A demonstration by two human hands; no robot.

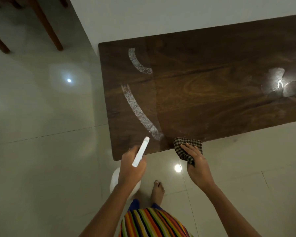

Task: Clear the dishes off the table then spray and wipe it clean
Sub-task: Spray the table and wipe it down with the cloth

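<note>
Wooden table (212, 86) — foam-streaked | left hand (131, 168) grips spray bottle (141, 151) | right hand (197, 165) holds checked cloth (182, 143) on near edge

Left hand (131, 165) grips white spray bottle (141, 151) (nozzle toward table (212, 93)). Right hand (197, 165) holds checked cloth (184, 147) at table's near edge.

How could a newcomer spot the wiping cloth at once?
Start at the dark brown rectangular wooden table filling the upper right, then follow its near edge to the right hand. Its fingers hold a crumpled brown-and-cream checked cloth on that edge. Unlike the plain white plastic spray bottle in the left hand, it is patterned fabric.
</note>
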